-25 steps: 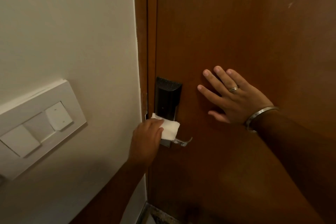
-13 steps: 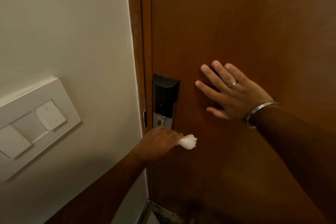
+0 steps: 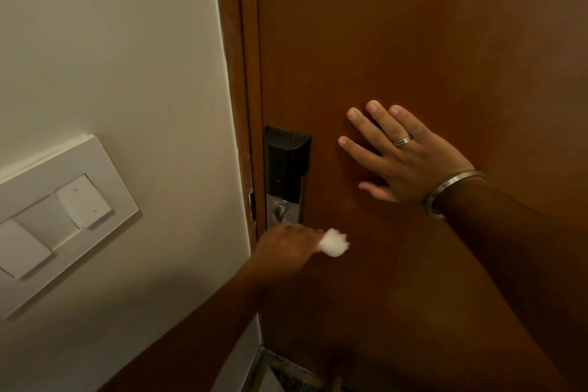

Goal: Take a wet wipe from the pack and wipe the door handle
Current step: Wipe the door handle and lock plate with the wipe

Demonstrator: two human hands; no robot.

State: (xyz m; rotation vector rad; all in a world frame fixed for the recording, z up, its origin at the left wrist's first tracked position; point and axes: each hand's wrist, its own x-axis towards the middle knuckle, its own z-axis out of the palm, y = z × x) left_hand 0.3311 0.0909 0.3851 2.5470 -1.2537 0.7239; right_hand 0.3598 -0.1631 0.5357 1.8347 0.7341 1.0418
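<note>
A black and silver lock plate [image 3: 286,175] is fixed to the brown wooden door [image 3: 397,41] near its left edge. My left hand [image 3: 286,247] is closed around the lever handle below the plate, which it hides. A bunched white wet wipe [image 3: 334,242] sticks out from the right side of that fist. My right hand [image 3: 404,156] lies flat on the door to the right of the lock, fingers spread, with a ring and a metal bangle on it. The wipe pack is not in view.
A cream wall [image 3: 111,57] stands left of the door frame [image 3: 241,73], with a white switch panel [image 3: 60,210] on it. A strip of dark floor [image 3: 286,372] shows at the bottom by the door's foot.
My left hand has slid rightward along the handle, and the wipe went from a flat fold over the handle's base to a bunch at its tip. The silver part of the plate now shows.
</note>
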